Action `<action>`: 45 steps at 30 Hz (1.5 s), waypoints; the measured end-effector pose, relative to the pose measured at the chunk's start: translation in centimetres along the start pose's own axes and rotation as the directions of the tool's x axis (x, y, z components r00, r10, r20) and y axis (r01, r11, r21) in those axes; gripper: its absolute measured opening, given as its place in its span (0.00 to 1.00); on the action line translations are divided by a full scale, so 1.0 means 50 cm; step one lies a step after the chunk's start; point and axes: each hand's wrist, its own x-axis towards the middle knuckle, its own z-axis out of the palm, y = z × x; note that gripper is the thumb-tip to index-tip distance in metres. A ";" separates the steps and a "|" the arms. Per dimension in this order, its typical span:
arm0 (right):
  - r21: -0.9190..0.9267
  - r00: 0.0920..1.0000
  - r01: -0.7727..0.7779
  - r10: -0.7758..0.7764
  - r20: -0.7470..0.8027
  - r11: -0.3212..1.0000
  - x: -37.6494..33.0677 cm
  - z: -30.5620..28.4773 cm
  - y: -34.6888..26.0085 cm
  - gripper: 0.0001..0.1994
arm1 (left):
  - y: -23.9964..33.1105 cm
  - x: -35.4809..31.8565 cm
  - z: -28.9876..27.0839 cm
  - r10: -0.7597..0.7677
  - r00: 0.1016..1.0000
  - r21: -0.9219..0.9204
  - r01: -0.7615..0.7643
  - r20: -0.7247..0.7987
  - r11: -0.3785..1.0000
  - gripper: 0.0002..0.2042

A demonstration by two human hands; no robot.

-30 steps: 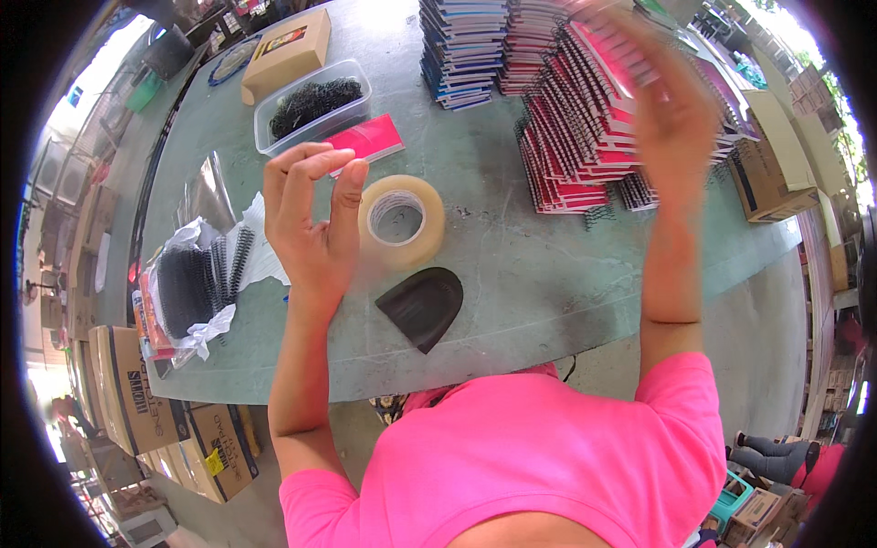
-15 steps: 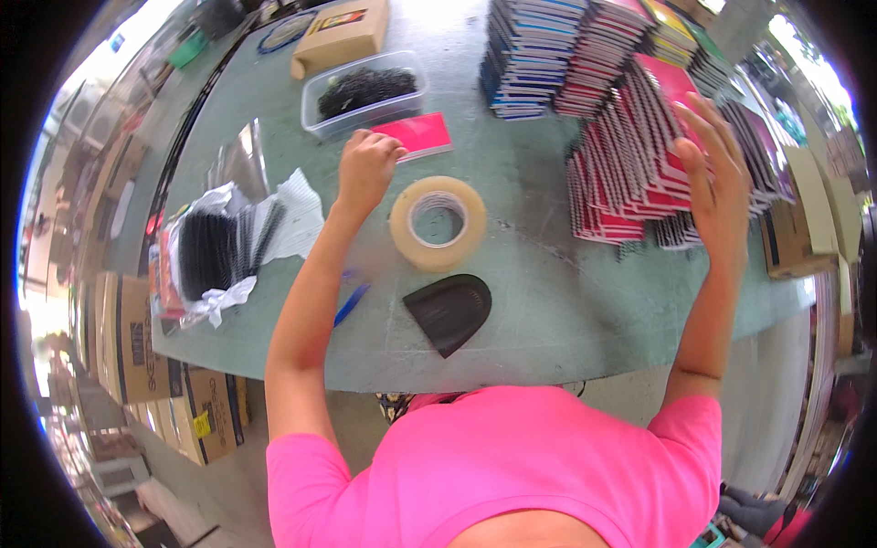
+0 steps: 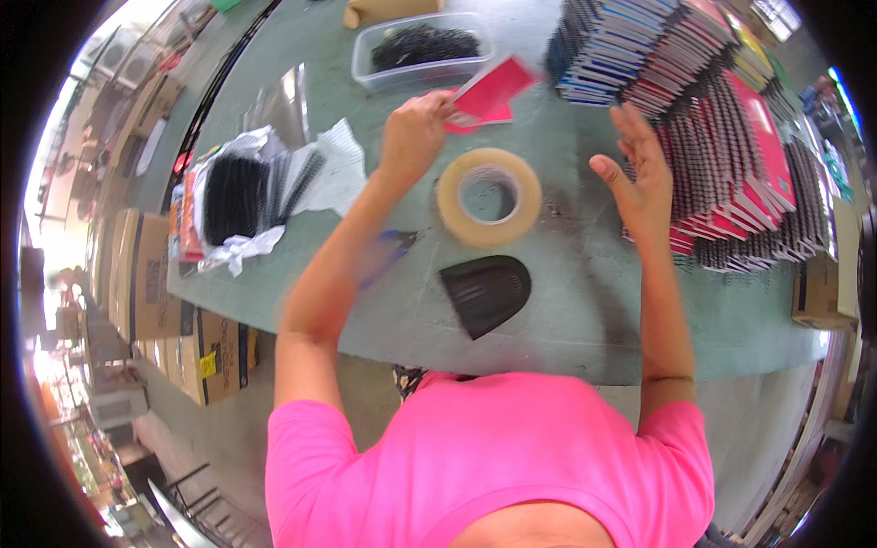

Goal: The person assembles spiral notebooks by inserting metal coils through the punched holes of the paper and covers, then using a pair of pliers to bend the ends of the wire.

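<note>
My left hand [image 3: 416,132] grips a thin red notebook [image 3: 496,89] by one end, raised and tilted. Beneath it another red notebook [image 3: 499,115] lies on the table, partly hidden. My right hand [image 3: 642,173] is open, fingers apart, left of a leaning stack of red spiral notebooks [image 3: 717,169]. Between my arms lies a big roll of clear tape [image 3: 449,201], with a black half-rounded piece [image 3: 487,292] nearer me. A blue-handled tool [image 3: 388,260], blurred, lies by my left forearm.
Past my left hand stands a clear plastic tub [image 3: 365,73] of black coils. Left, black spiral combs [image 3: 236,199] lie on crumpled white paper. Blue-edged notebooks [image 3: 607,55] are stacked far right. A cardboard box [image 3: 822,297] is at the right edge, more boxes [image 3: 151,274] below left.
My left hand has lifted a red notebook off the one on the table. My right hand has moved left, away from the red stack. The whole view has shifted.
</note>
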 end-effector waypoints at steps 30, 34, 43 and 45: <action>-0.278 0.691 0.287 0.002 0.723 0.917 0.009 0.182 -0.077 0.09 | -0.170 -0.193 -0.210 -0.226 0.960 0.142 0.250 -0.166 0.958 0.11; -0.206 0.700 0.166 0.031 0.714 0.964 0.014 0.180 -0.065 0.11 | -0.011 -0.182 -0.179 -0.235 0.971 -0.095 0.237 0.030 0.967 0.12; -0.156 0.735 0.196 -0.039 0.677 0.968 0.005 0.181 -0.063 0.09 | 0.071 -0.205 -0.120 -0.121 0.992 -0.183 0.123 0.026 0.975 0.09; -0.166 0.722 0.189 -0.023 0.691 0.968 0.005 0.182 -0.065 0.09 | 0.080 -0.207 -0.116 -0.160 0.987 -0.240 0.155 0.001 0.958 0.09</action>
